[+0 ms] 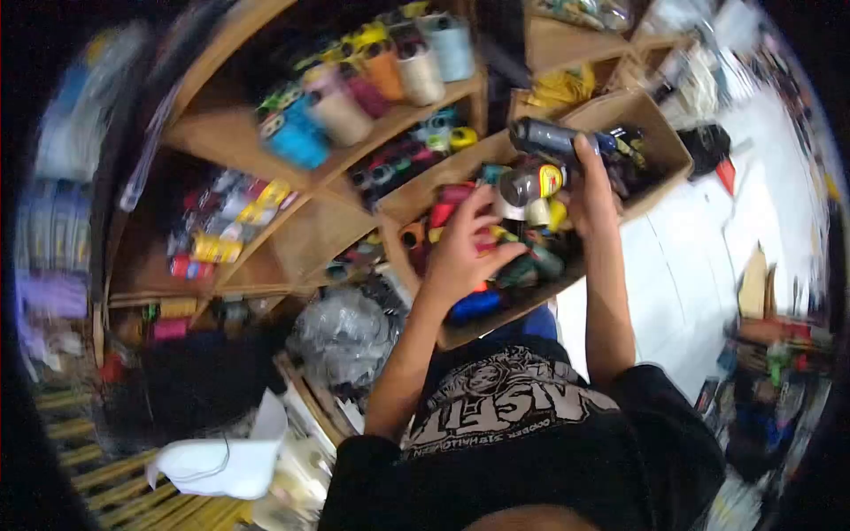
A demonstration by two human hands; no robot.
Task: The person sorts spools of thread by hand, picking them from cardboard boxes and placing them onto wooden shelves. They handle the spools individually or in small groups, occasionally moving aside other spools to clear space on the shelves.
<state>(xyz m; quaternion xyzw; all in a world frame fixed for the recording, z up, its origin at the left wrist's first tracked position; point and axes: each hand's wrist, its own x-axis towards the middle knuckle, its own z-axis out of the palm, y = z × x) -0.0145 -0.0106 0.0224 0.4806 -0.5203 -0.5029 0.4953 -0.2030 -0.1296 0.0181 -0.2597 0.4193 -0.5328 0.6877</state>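
A long cardboard box (651,115) full of thread spools lies across in front of my body. My right hand (595,195) is closed over its right half, gripping a dark thread spool (551,135) that lies tilted under the thumb. A brown spool with a yellow and red label (534,183) shows just left of that palm. My left hand (467,246) hovers over the left half with fingers apart and nothing in them. Beneath it are red spools (450,205) and a blue spool (475,305). Slight blur softens the spools' edges.
Wooden shelves (332,168) at the upper left hold large thread cones (341,111) and packed small spools (235,212). A clear plastic bag (341,332) sits left of the box. White floor tiles (682,257) lie to the right, with piled items (770,372) beyond.
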